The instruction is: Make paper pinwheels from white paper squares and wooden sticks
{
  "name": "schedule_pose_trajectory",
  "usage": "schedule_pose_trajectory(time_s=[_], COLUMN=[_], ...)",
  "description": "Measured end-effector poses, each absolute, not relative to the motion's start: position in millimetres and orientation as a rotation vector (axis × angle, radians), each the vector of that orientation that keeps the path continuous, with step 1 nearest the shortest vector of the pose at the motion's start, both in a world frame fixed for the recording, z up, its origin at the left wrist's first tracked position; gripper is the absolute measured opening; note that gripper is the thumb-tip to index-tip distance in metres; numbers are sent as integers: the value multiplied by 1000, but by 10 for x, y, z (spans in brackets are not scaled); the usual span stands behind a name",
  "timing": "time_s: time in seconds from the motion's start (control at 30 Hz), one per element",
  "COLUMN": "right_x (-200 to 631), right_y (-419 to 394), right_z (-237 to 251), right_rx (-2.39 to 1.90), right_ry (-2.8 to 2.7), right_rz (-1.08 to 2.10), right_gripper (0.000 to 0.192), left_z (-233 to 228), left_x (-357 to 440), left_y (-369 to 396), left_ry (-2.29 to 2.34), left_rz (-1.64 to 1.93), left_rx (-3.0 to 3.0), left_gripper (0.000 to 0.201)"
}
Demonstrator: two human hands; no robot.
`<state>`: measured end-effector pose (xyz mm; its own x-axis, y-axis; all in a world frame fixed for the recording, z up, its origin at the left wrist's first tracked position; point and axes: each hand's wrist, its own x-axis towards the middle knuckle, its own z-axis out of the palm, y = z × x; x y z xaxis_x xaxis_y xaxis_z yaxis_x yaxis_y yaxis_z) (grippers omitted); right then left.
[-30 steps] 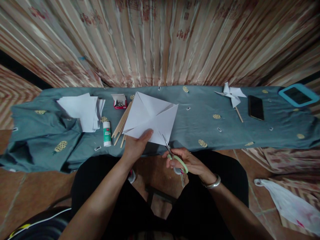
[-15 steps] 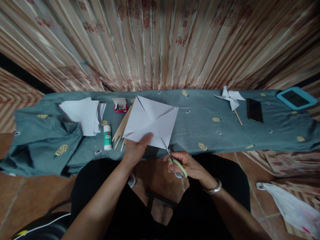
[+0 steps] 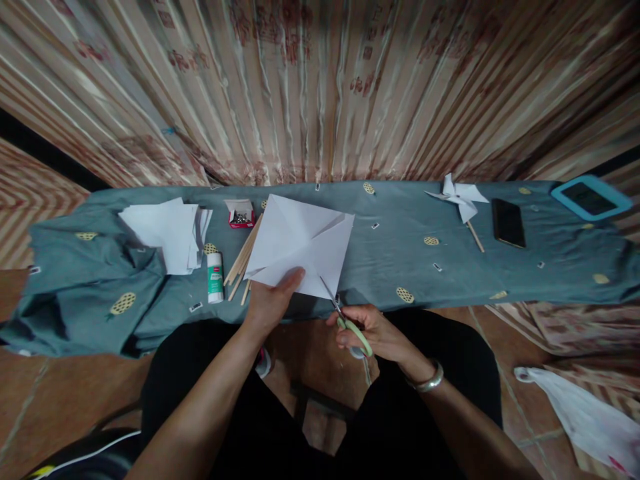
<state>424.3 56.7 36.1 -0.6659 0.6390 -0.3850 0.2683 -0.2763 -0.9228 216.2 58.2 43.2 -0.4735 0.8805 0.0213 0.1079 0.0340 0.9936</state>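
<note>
Right hand [image 3: 373, 331] at 6 o'clock, fingers clenched thru the green scissors [image 3: 347, 320], blades at the near corner of the paper square [image 3: 300, 245]. Left hand [image 3: 273, 300] pinches that sheet's near edge, thumb on top, prob. to keep it taut & raised off the blue cloth [image 3: 400, 257] for the blades. At 9: glue stick [image 3: 215, 277], wooden sticks [image 3: 243, 255], paper stack [image 3: 167, 227], pin box [image 3: 240, 212]. At 2: finished pinwheel [image 3: 460, 197], phone [image 3: 509, 223]. Striped curtain [image 3: 320, 87] behind; tiled floor.
</note>
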Motion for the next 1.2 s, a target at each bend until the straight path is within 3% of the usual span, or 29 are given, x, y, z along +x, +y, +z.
schedule_pose_trajectory(time_s=[0.5, 0.87, 1.2], right_x=[4218, 4243, 4192], right_y=[569, 577, 564], right_z=[383, 358, 394], right_rx=[-1164, -1130, -1218], right_ry=[-1558, -1667, -1493], right_rz=[2140, 2002, 2117], right_gripper=[39, 40, 42], left_z=[435, 479, 446], left_x=[2158, 2237, 2227], left_y=[578, 540, 536], left_ry=[1651, 1617, 1618], left_rz=[1511, 1430, 1441], left_rx=[1019, 977, 968], left_gripper=[47, 42, 41])
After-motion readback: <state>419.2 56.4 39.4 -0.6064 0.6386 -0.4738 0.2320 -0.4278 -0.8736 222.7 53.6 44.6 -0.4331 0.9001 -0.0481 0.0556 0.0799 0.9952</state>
